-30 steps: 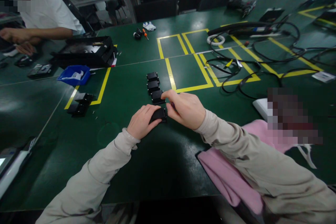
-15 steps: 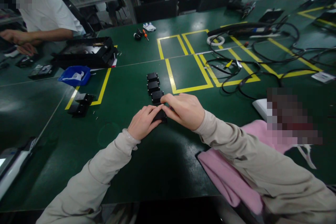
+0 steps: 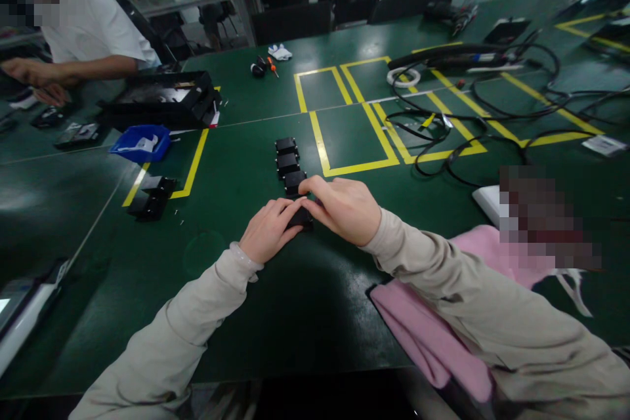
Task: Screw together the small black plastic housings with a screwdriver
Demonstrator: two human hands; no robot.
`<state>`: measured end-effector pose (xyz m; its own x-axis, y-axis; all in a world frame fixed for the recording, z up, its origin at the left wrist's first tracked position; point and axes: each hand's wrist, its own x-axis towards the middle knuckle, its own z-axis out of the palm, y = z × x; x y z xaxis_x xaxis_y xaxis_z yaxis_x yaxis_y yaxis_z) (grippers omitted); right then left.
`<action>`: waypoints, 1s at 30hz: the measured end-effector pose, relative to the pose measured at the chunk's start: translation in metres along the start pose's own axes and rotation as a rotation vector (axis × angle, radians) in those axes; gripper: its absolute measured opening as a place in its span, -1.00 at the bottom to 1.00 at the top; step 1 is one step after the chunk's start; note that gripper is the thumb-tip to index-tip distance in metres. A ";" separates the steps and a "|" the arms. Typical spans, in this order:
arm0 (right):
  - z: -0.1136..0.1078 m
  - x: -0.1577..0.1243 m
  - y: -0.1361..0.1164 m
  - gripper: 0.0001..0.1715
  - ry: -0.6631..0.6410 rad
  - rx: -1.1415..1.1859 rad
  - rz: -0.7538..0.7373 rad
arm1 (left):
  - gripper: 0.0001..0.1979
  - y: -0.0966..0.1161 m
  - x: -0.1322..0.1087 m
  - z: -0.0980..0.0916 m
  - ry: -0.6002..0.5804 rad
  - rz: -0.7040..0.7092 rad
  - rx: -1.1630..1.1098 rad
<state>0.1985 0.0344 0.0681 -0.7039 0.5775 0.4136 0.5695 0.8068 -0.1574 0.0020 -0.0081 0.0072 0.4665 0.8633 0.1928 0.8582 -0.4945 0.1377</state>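
My left hand [image 3: 268, 231] is closed around a small black box-shaped part [image 3: 301, 218] on the green table, its fingers partly covering it. Against the far right corner of that part, my right hand [image 3: 348, 210] has thumb and forefinger brought together; anything pinched between them is too small to make out. Just beyond my fingertips stand three similar black box-shaped parts [image 3: 287, 163] in a row, with small bright screws or pins showing at their sides. More such black parts [image 3: 151, 200] sit to the left, with loose screws [image 3: 179, 217] beside them.
A blue tray [image 3: 140, 144] and a large black housing [image 3: 167, 98] lie at left, near a person in a white shirt [image 3: 93, 20]. Black cables [image 3: 443, 138] spread over the right side. Pink cloth [image 3: 428, 335] lies under my right forearm. A screwdriver [image 3: 272, 67] lies farther back.
My right hand has shifted very slightly to the left at the held part. My left hand and the row of black parts stay in place.
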 end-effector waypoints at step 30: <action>-0.007 0.001 -0.003 -0.68 -0.067 0.025 0.059 | -0.57 -0.001 0.000 0.001 -0.006 0.008 0.014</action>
<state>0.1995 0.0316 0.0755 -0.6963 0.6308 0.3424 0.6007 0.7733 -0.2030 0.0015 -0.0070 0.0063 0.4744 0.8600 0.1878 0.8574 -0.4998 0.1230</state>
